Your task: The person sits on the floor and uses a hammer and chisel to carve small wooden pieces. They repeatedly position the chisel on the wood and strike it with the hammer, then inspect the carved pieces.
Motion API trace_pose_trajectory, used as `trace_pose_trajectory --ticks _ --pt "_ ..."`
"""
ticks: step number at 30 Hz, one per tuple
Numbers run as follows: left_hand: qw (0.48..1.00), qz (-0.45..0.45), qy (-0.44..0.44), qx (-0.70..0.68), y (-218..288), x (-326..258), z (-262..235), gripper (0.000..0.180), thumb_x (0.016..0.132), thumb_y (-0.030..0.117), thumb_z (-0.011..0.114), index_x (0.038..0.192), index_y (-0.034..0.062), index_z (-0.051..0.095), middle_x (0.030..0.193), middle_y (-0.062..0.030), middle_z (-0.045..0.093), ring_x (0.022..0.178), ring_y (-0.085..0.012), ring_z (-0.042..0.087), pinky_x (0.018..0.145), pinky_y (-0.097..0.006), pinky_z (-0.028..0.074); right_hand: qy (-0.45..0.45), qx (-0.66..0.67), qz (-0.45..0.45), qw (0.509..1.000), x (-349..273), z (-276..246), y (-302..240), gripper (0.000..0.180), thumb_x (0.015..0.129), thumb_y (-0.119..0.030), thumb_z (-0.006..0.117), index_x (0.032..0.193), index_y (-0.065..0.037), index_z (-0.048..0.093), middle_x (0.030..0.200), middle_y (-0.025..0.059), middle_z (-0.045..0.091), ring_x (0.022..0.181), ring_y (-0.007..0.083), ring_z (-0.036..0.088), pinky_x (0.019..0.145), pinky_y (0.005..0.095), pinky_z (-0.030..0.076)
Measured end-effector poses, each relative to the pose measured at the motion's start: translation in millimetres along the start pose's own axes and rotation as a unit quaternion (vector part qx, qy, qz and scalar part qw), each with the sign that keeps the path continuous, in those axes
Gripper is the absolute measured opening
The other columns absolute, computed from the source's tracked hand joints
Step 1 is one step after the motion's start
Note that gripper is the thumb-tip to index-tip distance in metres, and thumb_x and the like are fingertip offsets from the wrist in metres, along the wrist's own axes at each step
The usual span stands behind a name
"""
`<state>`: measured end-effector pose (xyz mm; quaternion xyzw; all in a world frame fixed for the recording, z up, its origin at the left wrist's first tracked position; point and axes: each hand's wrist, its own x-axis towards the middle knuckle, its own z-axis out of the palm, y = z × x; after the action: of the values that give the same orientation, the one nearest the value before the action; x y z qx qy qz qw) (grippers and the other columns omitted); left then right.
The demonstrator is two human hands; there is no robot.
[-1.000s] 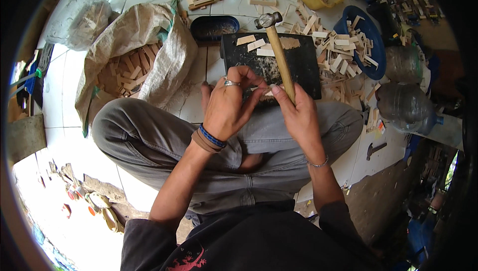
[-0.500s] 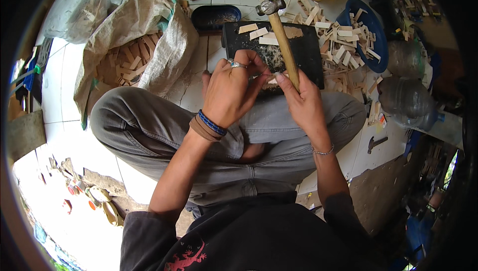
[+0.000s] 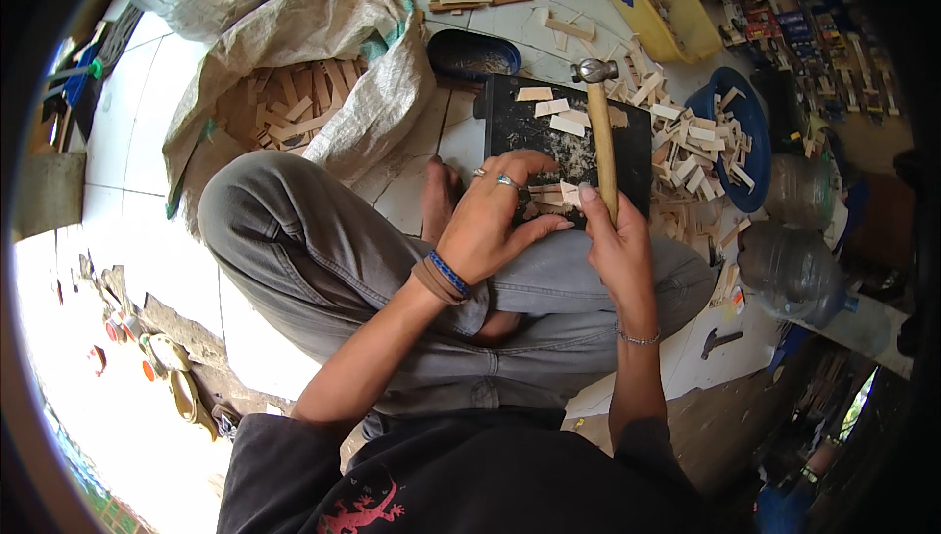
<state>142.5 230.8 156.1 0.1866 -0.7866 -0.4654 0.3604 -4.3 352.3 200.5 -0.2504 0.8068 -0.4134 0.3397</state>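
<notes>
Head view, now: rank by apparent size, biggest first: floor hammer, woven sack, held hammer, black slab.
1. Woven sack
2. Black slab, partly covered
3. Held hammer, long but thin
4. Floor hammer

Wooden strips (image 3: 552,107) lie on the work board (image 3: 505,137). Left of the board is a sack (image 3: 387,122) holding wood offcuts (image 3: 294,107); right of the board, a heap of wooden blocks (image 3: 686,156), then a basin (image 3: 760,156). A tray (image 3: 456,50) sits behind-left of the board, a tub (image 3: 642,19) behind-right.
</notes>
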Motion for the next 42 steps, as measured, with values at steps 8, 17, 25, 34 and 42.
trace_pose_trajectory --ticks 8,17,25,34,42 --pt "0.984 -0.086 0.004 -0.155 -8.1 -4.6 18.7 0.049 0.085 0.020 0.085 0.127 0.0021 0.067 0.115 -0.0127 0.074 0.107 -0.0267 0.072 0.093 -0.037 0.055 0.014 0.012 0.050 0.999 -4.5 1.9 -8.7 0.033 0.107 -0.037 0.062 0.099 -0.005 0.064 0.065 -0.0079 0.042 0.042 -0.0010 0.031 0.034 0.0202 0.023" --pt "0.985 -0.057 0.026 -0.163 -7.5 -3.9 19.4 0.025 0.089 0.012 0.080 0.112 0.0024 0.077 0.113 -0.0120 0.078 0.106 -0.0252 0.074 0.093 -0.034 0.057 0.026 -0.014 0.006 1.000 -8.9 3.3 -9.0 0.031 0.108 -0.036 0.061 0.105 -0.005 0.067 0.065 -0.0078 0.042 0.046 -0.0006 0.034 0.038 0.0200 0.027" --pt "0.983 -0.074 0.026 -0.166 -11.9 -5.4 20.5 0.027 0.088 0.012 0.080 0.113 0.0038 0.078 0.114 -0.0119 0.078 0.105 -0.0247 0.074 0.091 -0.035 0.057 0.025 -0.015 -0.002 1.000 -12.0 5.1 -2.0 0.030 0.108 -0.035 0.061 0.105 -0.006 0.066 0.065 -0.0083 0.042 0.048 -0.0004 0.034 0.040 0.0201 0.028" --pt "0.989 -0.044 0.023 -0.139 -13.9 -4.9 20.2 0.030 0.085 0.014 0.081 0.114 0.0050 0.079 0.110 -0.0108 0.079 0.100 -0.0246 0.075 0.090 -0.035 0.057 0.031 0.001 0.029 0.999 -15.4 5.8 -3.3 0.034 0.108 -0.038 0.060 0.106 -0.004 0.066 0.064 -0.0085 0.040 0.046 -0.0003 0.032 0.038 0.0211 0.026" --pt "0.996 -0.022 0.022 -0.085 -16.2 -2.3 16.0 0.028 0.084 0.015 0.082 0.110 0.0061 0.081 0.106 -0.0085 0.080 0.094 -0.0228 0.075 0.086 -0.034 0.055 0.044 0.034 0.073 0.996 -19.2 9.5 -10.8 0.034 0.107 -0.035 0.063 0.091 -0.004 0.063 0.062 -0.0049 0.048 0.047 0.0033 0.043 0.041 0.0250 0.033"
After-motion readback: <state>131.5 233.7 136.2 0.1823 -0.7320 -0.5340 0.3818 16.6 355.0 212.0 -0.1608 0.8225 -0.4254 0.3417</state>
